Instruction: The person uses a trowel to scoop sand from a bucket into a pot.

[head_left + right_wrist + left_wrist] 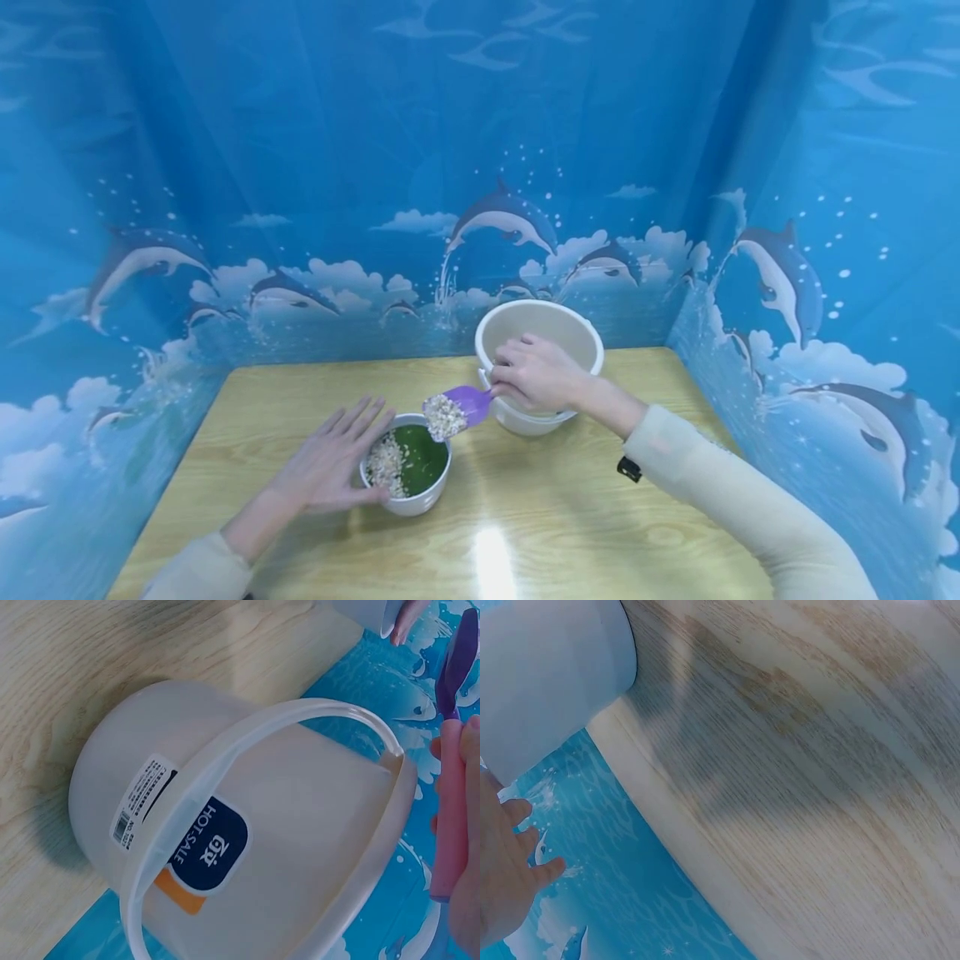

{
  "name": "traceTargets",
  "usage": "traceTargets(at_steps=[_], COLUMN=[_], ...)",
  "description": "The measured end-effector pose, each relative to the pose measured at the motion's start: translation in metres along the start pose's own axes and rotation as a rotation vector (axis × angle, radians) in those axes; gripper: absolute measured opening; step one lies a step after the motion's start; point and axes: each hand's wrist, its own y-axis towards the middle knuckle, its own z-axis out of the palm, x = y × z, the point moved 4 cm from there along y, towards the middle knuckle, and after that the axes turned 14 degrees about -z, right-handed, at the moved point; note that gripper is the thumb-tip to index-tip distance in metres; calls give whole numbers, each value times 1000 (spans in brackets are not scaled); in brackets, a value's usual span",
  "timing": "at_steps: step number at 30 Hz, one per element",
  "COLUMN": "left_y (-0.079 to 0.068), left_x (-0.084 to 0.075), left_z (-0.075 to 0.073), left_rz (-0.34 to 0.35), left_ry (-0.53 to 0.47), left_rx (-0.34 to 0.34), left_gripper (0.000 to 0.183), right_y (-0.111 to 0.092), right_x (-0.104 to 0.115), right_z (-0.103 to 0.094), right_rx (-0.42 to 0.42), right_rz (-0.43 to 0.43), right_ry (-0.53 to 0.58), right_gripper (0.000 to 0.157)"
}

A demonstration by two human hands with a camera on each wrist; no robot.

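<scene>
A toy shovel with a purple blade [474, 405] and a pink handle [450, 810] is gripped by my right hand [538, 373] over the white bucket [594, 350]. Small whitish grains [444, 417] lie on the blade, which hangs above the right rim of a white bowl [422, 503]. The bowl has a green inside, and more pale grains [386, 465] cover its left part. Around the bowl's left side my left hand [336, 463] spreads its straight fingers, with the thumb near the front rim. The bucket's bottom is mostly hidden behind my right hand in the head view.
The bucket's handle [330, 711] hangs down against its outer wall, which bears a dark label [214, 844]. Both containers stand on a wood-grain table [600, 517]. A blue dolphin-printed curtain [360, 167] encloses the back and sides.
</scene>
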Motion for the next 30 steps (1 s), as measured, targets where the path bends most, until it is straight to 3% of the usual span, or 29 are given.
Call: traceTargets(at_steps=[14,30], left_y=[0,-1], left_x=[0,0], left_z=[1,1], left_rz=[-1,-24], left_ry=[-13,-10], left_rx=[-3,15], left_gripper=[116,115], right_y=[10,22], right_x=[8,12], right_z=[11,18], right_rx=[79,163], right_rz=[-34,-58], right_ry=[-44,-42], right_gripper=[27,29])
